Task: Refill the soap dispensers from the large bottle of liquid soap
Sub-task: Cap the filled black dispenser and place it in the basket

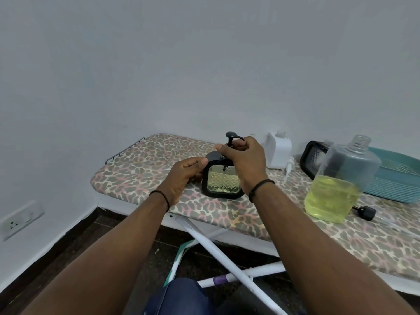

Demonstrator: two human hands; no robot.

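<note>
A black-framed glass soap dispenser with yellow-green soap inside stands on the patterned ironing board. My left hand grips its left side. My right hand is curled round the black pump head on top of it. The large clear bottle, uncapped and about a third full of yellow soap, stands to the right. Its black cap lies beside it. A second black dispenser leans behind the bottle, and a white dispenser stands near the wall.
A teal plastic basket sits at the far right of the board. The board's white legs cross below. A wall socket is low on the left wall, and the wall stands close behind the board.
</note>
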